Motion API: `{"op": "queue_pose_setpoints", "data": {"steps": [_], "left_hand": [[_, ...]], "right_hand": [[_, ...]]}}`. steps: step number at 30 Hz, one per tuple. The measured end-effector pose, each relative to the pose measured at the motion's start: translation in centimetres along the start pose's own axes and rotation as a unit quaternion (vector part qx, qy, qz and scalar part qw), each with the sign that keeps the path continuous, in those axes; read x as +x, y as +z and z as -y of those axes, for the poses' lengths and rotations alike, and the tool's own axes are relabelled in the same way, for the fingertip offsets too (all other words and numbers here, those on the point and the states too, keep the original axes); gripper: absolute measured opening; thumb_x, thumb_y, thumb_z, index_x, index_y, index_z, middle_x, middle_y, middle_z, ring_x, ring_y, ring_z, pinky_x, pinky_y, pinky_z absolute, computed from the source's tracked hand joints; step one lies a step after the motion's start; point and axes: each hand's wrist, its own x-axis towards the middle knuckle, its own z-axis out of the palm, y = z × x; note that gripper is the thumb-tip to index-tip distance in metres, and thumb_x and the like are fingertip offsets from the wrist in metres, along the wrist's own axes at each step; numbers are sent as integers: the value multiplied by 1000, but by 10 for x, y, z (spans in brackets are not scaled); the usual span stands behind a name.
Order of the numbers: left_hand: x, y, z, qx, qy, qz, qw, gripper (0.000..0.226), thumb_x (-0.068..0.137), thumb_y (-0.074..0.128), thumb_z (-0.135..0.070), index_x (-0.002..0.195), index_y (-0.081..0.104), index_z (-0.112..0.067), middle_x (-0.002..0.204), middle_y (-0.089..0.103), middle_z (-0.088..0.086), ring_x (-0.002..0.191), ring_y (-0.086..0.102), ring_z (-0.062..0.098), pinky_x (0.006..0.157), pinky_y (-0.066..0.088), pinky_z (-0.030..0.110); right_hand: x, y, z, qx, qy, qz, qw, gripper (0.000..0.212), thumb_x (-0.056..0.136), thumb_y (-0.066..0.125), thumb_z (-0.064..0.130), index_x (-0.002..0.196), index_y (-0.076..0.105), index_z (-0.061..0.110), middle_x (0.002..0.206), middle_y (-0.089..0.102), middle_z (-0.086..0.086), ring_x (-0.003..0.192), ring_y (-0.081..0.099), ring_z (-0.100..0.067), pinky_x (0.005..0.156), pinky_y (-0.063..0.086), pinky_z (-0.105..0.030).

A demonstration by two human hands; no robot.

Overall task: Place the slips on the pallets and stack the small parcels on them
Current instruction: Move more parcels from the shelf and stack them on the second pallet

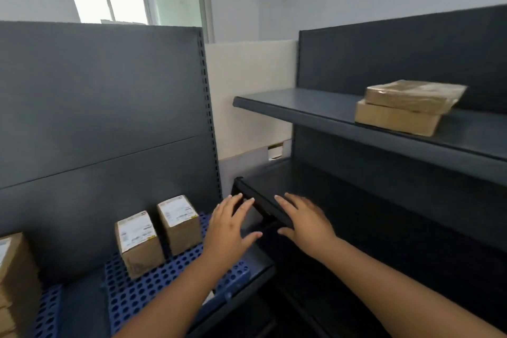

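Now, fingers: left hand (229,223) and right hand (304,221) both spread wide, holding nothing.
Parcels: two small parcels (138,241) stand on the blue pallet (153,288), just left of the left hand, the nearer one.
Long axis: upright, labels on top.
Surface: lower shelf (82,307); flat parcels (406,105) well apart on the upper right shelf (315,107).
Room: bare grid shows toward the pallet's front edge.

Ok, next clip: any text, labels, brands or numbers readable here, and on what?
Nothing reads as quotable text.
Label on nearer small parcel: printed lines, too blurred to read.
Label on farther small parcel: too blurred.
Label on left-edge box: cut off, unreadable.
Stacked parcels, upper right: no label visible.
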Motion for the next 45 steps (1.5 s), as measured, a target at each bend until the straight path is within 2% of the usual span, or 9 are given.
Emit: {"op": "queue_pose_setpoints", "data": {"steps": [4,9,15,25,31,35,37,42,45], "left_hand": [[20,25,-68,-61,49,22,997,80,80,63,-63,148,33,-36,154,32,-4,142,28,20,115,30,42],[38,52,-163,-113,125,36,985,80,74,74,-54,144,45,-27,146,46,4,131,45,25,107,40,46],[45,88,-294,-173,211,55,961,79,75,74,-55,143,46,-26,143,47,6,128,47,26,103,43,45],[14,140,-488,-240,291,185,908,87,75,64,-67,146,18,-48,157,23,-3,139,34,22,107,41,47],[-16,160,-565,-265,304,251,880,88,73,68,-66,142,14,-57,161,13,-6,142,31,25,105,43,49],[-30,168,-607,-307,271,305,860,90,74,74,-57,143,17,-57,162,11,0,145,26,26,109,36,42],[-36,172,-622,-314,261,319,855,92,76,76,-51,144,15,-58,161,16,3,142,31,26,108,38,39],[-48,182,-635,-247,249,297,888,81,84,67,-47,140,11,-63,149,42,2,117,58,25,81,56,38],[-49,183,-633,-248,240,270,899,74,87,65,-45,139,15,-62,145,49,-4,117,58,23,85,55,40]], "right_hand": [[-55,-33,-66,-30,71,-17,997,79,89,59,50,153,14,36,160,19,2,145,20,-21,116,23,-38],[-129,-75,-132,-54,152,-31,986,81,88,59,53,153,14,36,161,18,3,144,21,-21,116,22,-40],[-229,-128,-202,-112,232,-47,965,80,87,57,56,152,17,32,159,23,-3,144,21,-26,117,14,-43],[-394,-196,-295,-178,373,-57,909,91,79,60,66,152,18,32,153,35,-7,139,32,-32,116,21,-48],[-486,-204,-335,-183,446,-5,876,93,80,60,65,153,9,36,160,20,1,144,19,-28,116,16,-51],[-525,-205,-353,-190,484,50,853,98,80,61,62,152,1,37,162,7,3,148,6,-25,115,4,-60],[-535,-203,-357,-197,486,61,849,100,79,64,60,152,0,36,162,5,2,148,4,-25,114,3,-63],[-544,-194,-361,-218,475,48,851,97,81,63,54,152,-1,34,161,9,-3,147,6,-28,114,4,-64],[-543,-192,-362,-222,474,30,852,86,87,57,53,152,4,36,162,10,-1,148,4,-27,115,4,-62]]}}
